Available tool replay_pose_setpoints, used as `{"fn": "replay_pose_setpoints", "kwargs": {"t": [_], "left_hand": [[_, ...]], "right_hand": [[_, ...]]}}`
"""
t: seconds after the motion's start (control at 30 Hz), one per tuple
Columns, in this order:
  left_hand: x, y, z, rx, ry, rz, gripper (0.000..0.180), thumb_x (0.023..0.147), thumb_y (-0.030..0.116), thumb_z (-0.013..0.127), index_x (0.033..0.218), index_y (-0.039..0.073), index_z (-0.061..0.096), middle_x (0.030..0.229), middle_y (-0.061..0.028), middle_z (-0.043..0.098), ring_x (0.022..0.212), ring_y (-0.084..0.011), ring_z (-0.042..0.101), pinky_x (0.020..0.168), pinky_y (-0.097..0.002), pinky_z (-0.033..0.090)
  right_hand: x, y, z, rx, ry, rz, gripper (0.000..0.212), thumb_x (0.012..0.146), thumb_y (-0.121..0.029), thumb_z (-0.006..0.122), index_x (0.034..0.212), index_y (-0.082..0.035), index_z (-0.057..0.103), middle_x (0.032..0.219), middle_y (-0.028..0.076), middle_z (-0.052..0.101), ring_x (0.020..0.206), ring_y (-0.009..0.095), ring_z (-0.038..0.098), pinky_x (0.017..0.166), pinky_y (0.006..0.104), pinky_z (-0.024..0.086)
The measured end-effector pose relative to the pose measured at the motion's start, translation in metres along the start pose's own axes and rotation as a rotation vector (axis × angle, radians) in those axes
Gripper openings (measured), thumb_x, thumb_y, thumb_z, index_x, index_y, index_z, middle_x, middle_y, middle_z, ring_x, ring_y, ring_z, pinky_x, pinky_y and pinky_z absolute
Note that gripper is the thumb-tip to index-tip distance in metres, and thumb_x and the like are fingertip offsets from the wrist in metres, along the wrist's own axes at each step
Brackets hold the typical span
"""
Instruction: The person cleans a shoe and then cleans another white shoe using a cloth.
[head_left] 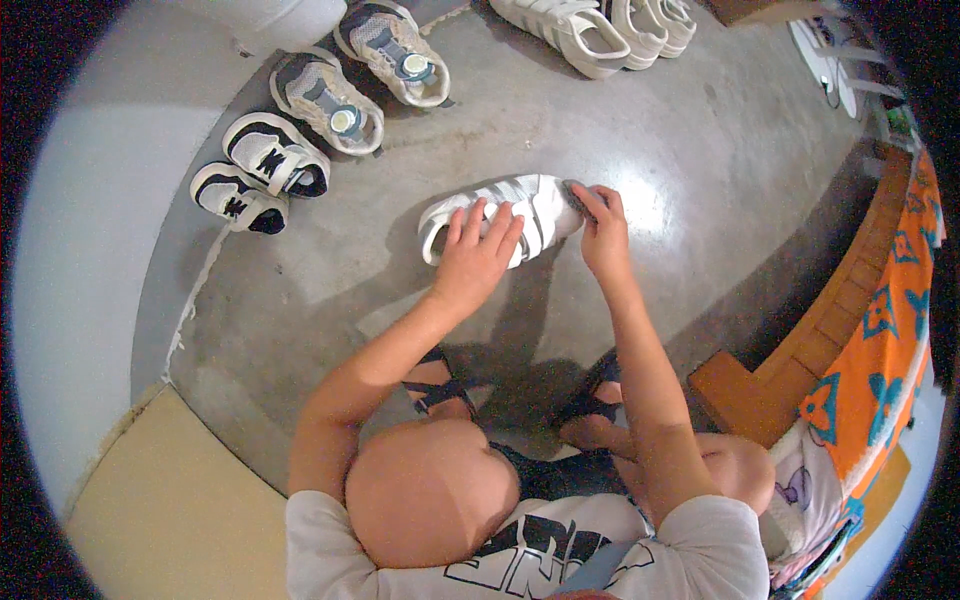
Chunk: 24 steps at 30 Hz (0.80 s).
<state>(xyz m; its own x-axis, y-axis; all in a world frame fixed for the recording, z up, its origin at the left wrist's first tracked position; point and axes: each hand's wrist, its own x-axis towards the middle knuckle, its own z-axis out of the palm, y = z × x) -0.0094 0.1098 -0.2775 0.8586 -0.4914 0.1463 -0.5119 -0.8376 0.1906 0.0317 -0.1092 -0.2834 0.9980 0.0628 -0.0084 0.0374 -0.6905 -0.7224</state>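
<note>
A white sneaker (535, 205) with grey stripes and straps lies on the grey floor in front of me, its toe to the right. My left hand (478, 250) rests across its straps near the heel opening, fingers spread; the thumb is hard to make out. At the toe, my right hand (605, 232) pinches a small dark grey piece (576, 196) and presses it against the shoe. Whether that piece is a cloth or a brush I cannot tell.
Black-and-white shoes (275, 152) and beige-grey sneakers (325, 100) line the left wall. More white shoes (570, 35) stand at the far side. A wooden ledge (810, 340) and orange patterned cloth (885, 330) are on the right. A white fan-like object (825, 65) stands far right.
</note>
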Motion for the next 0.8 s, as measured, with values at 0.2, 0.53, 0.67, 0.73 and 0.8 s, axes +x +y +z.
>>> {"fn": "replay_pose_setpoints", "kwargs": {"t": [0.2,0.53,0.67,0.73,0.8], "left_hand": [[0.004,0.002,0.002,0.005,0.007,-0.004,0.051,0.081,0.012,0.059,0.131,0.012,0.053,0.137,-0.0106,0.048,0.125,-0.0382,0.043,0.103,-0.0561,0.034],[0.005,0.0,0.002,-0.029,-0.037,0.0,0.062,0.075,0.014,0.066,0.135,0.012,0.049,0.141,-0.0108,0.045,0.127,-0.0388,0.042,0.105,-0.057,0.032],[-0.004,-0.004,0.006,0.043,-0.042,0.006,0.067,0.072,0.014,0.069,0.136,0.012,0.047,0.142,-0.011,0.044,0.127,-0.039,0.042,0.105,-0.0569,0.032],[-0.006,-0.004,0.005,0.02,-0.052,-0.007,0.068,0.072,0.014,0.069,0.136,0.012,0.047,0.142,-0.011,0.043,0.127,-0.0393,0.042,0.104,-0.0573,0.032],[-0.001,-0.002,0.006,-0.01,-0.053,-0.012,0.068,0.072,0.015,0.069,0.137,0.012,0.047,0.142,-0.011,0.043,0.127,-0.0396,0.042,0.104,-0.0578,0.032]], "right_hand": [[-0.035,0.036,-0.003,-0.037,0.118,0.213,0.055,0.073,0.017,0.048,0.117,-0.011,0.066,0.12,0.018,0.053,0.108,0.035,0.056,0.093,0.0386,0.048],[0.019,0.015,-0.011,-0.069,-0.027,0.112,0.048,0.075,0.011,0.053,0.113,-0.014,0.069,0.121,0.018,0.056,0.112,0.036,0.053,0.096,0.0394,0.045],[0.018,-0.009,-0.008,-0.07,-0.082,-0.166,0.05,0.071,0.01,0.056,0.112,-0.014,0.069,0.122,0.017,0.055,0.111,0.036,0.054,0.097,0.0396,0.045],[0.016,-0.013,-0.005,-0.133,-0.142,-0.221,0.051,0.07,0.011,0.054,0.112,-0.014,0.07,0.119,0.016,0.056,0.109,0.034,0.055,0.094,0.0388,0.046],[0.021,-0.001,-0.004,-0.154,-0.09,-0.214,0.052,0.071,0.014,0.052,0.111,-0.014,0.07,0.117,0.015,0.056,0.108,0.033,0.056,0.091,0.0377,0.048]]}}
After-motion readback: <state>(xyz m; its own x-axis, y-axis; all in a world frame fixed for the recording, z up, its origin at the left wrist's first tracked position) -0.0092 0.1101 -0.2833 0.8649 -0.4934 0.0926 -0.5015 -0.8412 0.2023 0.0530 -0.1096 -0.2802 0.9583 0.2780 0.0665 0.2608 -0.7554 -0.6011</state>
